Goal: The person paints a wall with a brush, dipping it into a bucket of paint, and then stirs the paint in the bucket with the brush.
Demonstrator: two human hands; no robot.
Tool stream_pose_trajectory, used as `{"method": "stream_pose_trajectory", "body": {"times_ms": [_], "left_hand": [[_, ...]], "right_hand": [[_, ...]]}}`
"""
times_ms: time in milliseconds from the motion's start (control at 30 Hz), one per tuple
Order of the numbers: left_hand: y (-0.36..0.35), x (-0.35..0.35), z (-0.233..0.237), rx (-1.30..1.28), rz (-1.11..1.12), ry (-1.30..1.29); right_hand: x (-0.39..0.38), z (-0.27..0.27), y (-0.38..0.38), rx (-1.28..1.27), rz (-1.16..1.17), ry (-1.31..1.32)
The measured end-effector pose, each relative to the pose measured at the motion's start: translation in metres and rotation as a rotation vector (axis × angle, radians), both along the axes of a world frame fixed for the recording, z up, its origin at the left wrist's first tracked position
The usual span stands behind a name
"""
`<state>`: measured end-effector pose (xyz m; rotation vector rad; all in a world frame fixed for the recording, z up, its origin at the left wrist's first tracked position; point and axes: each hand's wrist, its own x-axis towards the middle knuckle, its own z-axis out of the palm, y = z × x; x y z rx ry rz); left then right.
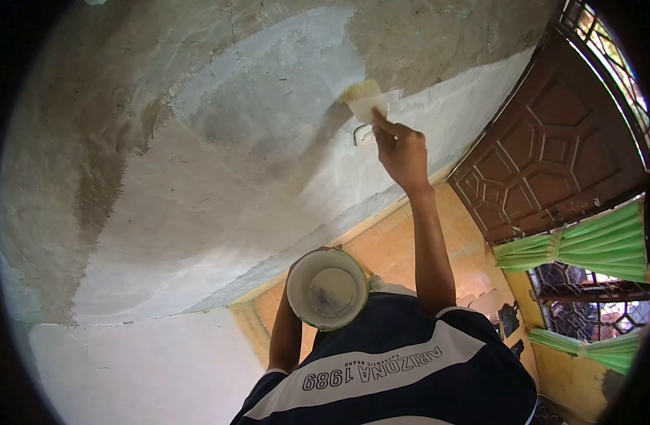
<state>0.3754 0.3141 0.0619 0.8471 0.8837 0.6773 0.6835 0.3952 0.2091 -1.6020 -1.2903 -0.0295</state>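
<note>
My right hand (pixel 404 157) is closed around the handle of a wide, flat paintbrush (pixel 362 98). Its pale bristles are against or very close to the wall (pixel 268 92), at the border between a wet-looking grey-white coat and bare brownish plaster. A white wall switch or socket (pixel 365 135) sits just below the brush. In front of my chest, my left arm (pixel 286 333) holds up a round paint bucket (pixel 328 287) with whitish liquid or residue at its bottom. The bucket hides most of my left hand.
A brown panelled door (pixel 545 142) stands at the right. Beyond it is a grilled window (pixel 587 283) with green curtains (pixel 601 241). Orange floor tiles (pixel 389 241) run along the wall's foot. A white wall (pixel 148 368) adjoins at lower left.
</note>
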Motion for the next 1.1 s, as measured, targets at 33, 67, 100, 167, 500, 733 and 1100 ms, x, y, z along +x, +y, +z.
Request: {"method": "stream_pose_trajectory", "body": {"times_ms": [33,67,100,167,500,733,1100], "left_hand": [[0.004,0.003,-0.001,-0.008,-0.002,0.000],[0.004,0.000,-0.003,-0.012,-0.002,-0.001],[0.006,0.001,-0.004,-0.016,-0.002,-0.004],[0.001,-0.002,-0.008,-0.032,0.003,-0.007],[0.004,-0.006,-0.021,-0.056,0.050,-0.040],[0.011,-0.007,-0.027,-0.174,0.077,-0.283],[0.018,-0.019,-0.021,-0.111,0.105,-0.167]], "right_hand": [[0.000,-0.006,0.001,-0.045,0.007,-0.034],[0.003,-0.011,-0.002,-0.048,0.003,-0.033],[0.007,-0.015,-0.006,-0.129,0.008,-0.027],[0.007,-0.010,-0.014,-0.220,0.014,-0.019],[0.012,0.042,-0.009,0.016,0.115,0.064],[0.026,-0.004,-0.009,-0.169,0.077,-0.034],[0.008,0.029,-0.001,-0.049,0.139,-0.004]]}}
